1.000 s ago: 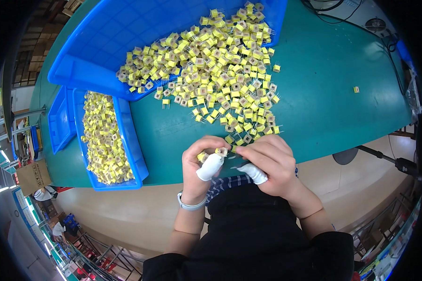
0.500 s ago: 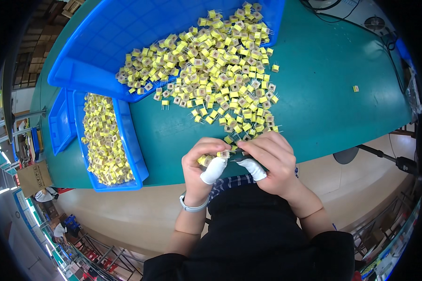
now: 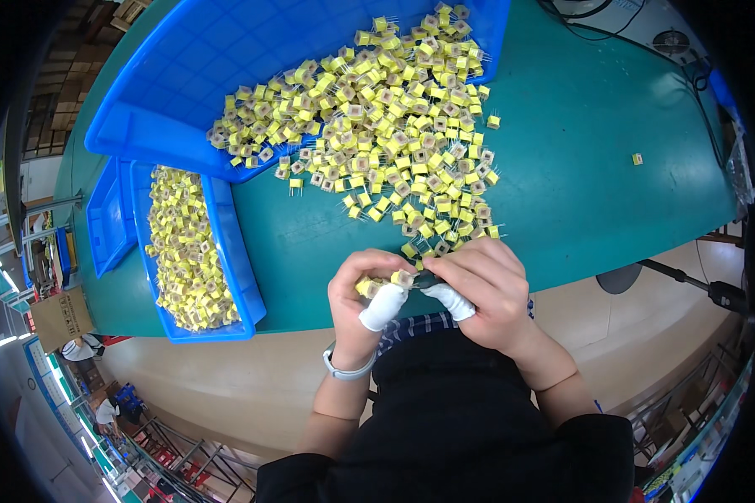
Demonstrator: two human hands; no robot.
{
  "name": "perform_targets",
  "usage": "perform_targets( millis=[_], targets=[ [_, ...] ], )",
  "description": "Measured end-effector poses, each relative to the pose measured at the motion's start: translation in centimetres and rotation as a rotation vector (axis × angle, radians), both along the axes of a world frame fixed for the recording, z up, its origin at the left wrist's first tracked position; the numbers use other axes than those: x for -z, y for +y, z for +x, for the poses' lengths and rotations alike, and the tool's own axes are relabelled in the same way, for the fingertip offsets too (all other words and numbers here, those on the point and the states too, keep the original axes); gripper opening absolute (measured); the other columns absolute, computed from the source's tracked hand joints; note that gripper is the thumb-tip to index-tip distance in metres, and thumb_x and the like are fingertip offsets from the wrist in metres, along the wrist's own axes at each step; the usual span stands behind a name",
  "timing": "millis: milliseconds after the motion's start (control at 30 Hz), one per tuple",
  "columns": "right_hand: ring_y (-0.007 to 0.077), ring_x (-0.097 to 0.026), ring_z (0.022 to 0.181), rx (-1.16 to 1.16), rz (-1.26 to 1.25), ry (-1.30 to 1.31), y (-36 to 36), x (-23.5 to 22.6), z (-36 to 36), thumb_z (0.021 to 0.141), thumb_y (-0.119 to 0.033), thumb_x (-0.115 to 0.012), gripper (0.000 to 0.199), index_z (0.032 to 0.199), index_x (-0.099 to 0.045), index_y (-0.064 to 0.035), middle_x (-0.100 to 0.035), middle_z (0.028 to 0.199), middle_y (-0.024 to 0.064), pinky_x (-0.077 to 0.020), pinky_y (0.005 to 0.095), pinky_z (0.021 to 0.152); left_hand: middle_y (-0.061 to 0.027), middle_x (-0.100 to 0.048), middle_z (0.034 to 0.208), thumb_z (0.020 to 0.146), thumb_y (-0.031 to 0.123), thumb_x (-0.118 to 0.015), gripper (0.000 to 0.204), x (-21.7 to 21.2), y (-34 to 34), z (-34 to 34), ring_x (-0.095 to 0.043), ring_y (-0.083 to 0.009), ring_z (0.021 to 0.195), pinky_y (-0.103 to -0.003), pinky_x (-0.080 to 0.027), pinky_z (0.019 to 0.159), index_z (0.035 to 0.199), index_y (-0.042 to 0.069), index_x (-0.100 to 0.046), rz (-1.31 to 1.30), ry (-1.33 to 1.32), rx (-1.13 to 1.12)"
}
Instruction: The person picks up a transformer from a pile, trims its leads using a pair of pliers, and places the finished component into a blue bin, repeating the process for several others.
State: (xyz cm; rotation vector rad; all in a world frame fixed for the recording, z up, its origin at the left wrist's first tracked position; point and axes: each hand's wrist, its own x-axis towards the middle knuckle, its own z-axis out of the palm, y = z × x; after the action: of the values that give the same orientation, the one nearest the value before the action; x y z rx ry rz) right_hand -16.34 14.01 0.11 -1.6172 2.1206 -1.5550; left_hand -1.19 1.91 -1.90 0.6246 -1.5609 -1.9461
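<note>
Teal bench (image 3: 579, 168) carries a heap of yellow components (image 3: 394, 142) spilling from a blue tray (image 3: 159, 92). At its near edge, left hand (image 3: 362, 293) and right hand (image 3: 482, 289) pinch several components (image 3: 390, 281) together.

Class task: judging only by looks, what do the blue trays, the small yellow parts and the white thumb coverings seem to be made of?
Blue trays: likely moulded plastic, with even colour and a smooth, faintly glossy rim. Small yellow parts: apparently wrapped in yellow tape or film around a tan core, with thin metal-looking pins; too small to be sure. White thumb coverings: probably rubber or fabric finger cots, matte and snug, one on each of the hands.
</note>
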Motion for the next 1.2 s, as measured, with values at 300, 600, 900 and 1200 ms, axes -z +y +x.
perform_targets(
  millis=[300,600,900,1200],
  targets=[
    [0.0267,-0.068,0.077,-0.01,-0.016,-0.006,0.08,0.36,-0.33,0.073,-0.012,-0.084,0.033,0.104,-0.08,-0.003,-0.074,0.088,0.008,-0.0517,0.037,0.069,-0.0081,-0.061,0.08,0.107,0.032,-0.064,0.027,-0.73,-0.6,0.19,-0.045,-0.0073,0.053,-0.022,-0.035,0.049,0.104,0.008,-0.054,0.589,0.186,0.099],
    [0.0254,-0.069,0.08,-0.04,-0.007,0.018,0.05,0.22,-0.33,0.07,-0.01,-0.082,0.035,0.105,-0.082,-0.0054,-0.076,0.091,0.006,-0.052,0.0371,0.072,-0.0045,-0.057,0.072,0.109,0.038,-0.061,0.032,-0.66,-0.46,0.28,-0.04,-0.0056,0.049,-0.021,-0.033,0.048,0.105,0.008,-0.052,0.766,0.188,0.229],
    [0.0244,-0.069,0.079,-0.048,-0.016,0.04,0.2,0.15,-0.29,0.07,-0.008,-0.081,0.034,0.104,-0.082,-0.0054,-0.077,0.091,0.0048,-0.0503,0.0363,0.07,-0.0037,-0.056,0.07,0.11,0.038,-0.059,0.032,-0.78,-0.29,0.11,-0.04,-0.0056,0.048,-0.021,-0.033,0.047,0.104,0.007,-0.051,0.788,0.143,0.233],
    [0.0247,-0.069,0.078,-0.051,-0.022,0.047,0.3,0.07,-0.44,0.071,-0.008,-0.08,0.034,0.104,-0.081,-0.0054,-0.077,0.092,0.0049,-0.0494,0.036,0.069,-0.0036,-0.056,0.069,0.11,0.039,-0.058,0.032,-0.6,-0.43,0.26,-0.039,-0.0046,0.047,-0.02,-0.032,0.046,0.103,0.008,-0.05,0.848,0.205,0.306]
  ],
)
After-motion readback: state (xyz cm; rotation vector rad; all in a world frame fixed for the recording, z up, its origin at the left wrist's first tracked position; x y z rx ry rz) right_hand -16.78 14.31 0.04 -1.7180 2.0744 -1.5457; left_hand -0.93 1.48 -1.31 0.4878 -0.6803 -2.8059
